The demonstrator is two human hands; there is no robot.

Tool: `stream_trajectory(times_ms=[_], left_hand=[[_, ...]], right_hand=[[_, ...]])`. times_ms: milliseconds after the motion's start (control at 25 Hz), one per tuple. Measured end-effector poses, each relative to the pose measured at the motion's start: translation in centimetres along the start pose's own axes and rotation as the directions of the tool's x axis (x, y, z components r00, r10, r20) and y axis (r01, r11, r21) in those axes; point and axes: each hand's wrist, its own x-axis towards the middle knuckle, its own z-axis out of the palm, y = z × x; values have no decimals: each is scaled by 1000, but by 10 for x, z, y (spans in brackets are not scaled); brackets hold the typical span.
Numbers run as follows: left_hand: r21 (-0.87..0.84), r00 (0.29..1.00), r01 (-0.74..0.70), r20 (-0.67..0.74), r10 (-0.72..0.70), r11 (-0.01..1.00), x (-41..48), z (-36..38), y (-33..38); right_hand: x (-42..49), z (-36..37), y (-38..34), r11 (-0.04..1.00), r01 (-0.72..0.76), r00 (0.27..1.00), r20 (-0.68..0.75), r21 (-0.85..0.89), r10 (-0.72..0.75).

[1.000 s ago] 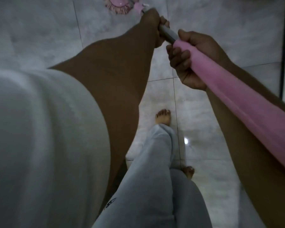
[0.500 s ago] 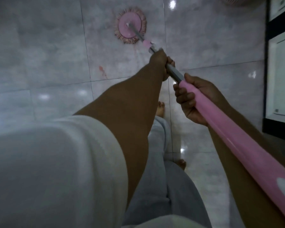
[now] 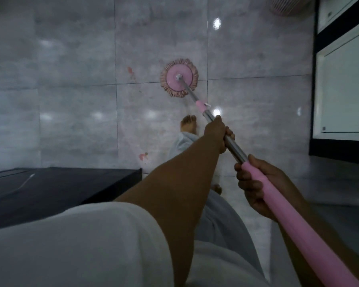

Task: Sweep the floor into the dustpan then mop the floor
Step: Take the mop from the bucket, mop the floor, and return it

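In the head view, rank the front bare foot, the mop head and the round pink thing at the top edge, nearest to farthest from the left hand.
1. The front bare foot, just left of the left hand, which grips the mop pole.
2. The mop head, ahead at the pole's far end.
3. The round pink thing, farthest, at the top right.

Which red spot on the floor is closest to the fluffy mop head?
The far red spot, level with the mop head on its left. The near red spot sits lower, by the corner of the dark furniture.
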Motion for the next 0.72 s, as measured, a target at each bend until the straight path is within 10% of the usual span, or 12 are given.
stream_trajectory(times_ms=[320, 720], left_hand=[[-59, 1000, 0, 23, 1, 998, 12, -9, 37], [-193, 986, -165, -61, 156, 967, 85, -21, 310]], right_hand=[[23, 28, -20, 1000, -1, 1000, 18, 1, 1], [177, 198, -187, 989, -20, 990, 134, -146, 39]])
